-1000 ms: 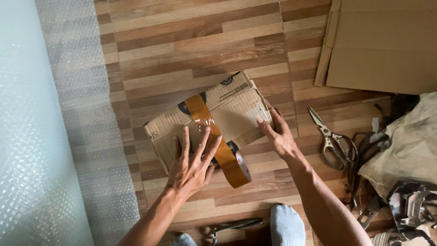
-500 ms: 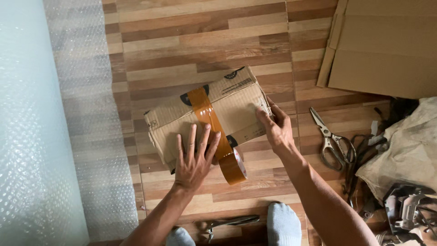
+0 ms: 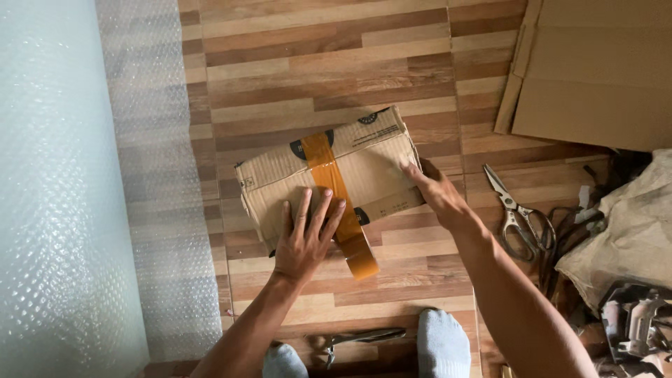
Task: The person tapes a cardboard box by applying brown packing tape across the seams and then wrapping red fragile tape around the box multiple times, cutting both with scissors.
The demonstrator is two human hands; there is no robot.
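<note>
A flat cardboard box lies on the wooden floor, crossed by a strip of brown packing tape. The tape runs off the near edge to a tape roll resting on the floor. My left hand lies flat on the box's near side, fingers spread, just left of the tape. My right hand presses against the box's right end with the fingers on the cardboard. Neither hand grips anything.
A sheet of bubble wrap covers the left. Flat cardboard lies at the top right. Scissors rest right of the box, beside crumpled paper and clutter. A metal tool and my socked feet sit near the bottom.
The box has shifted a little left and away from me. My left hand slid up along the tape onto the box. The tape roll now lies lower and flatter.
</note>
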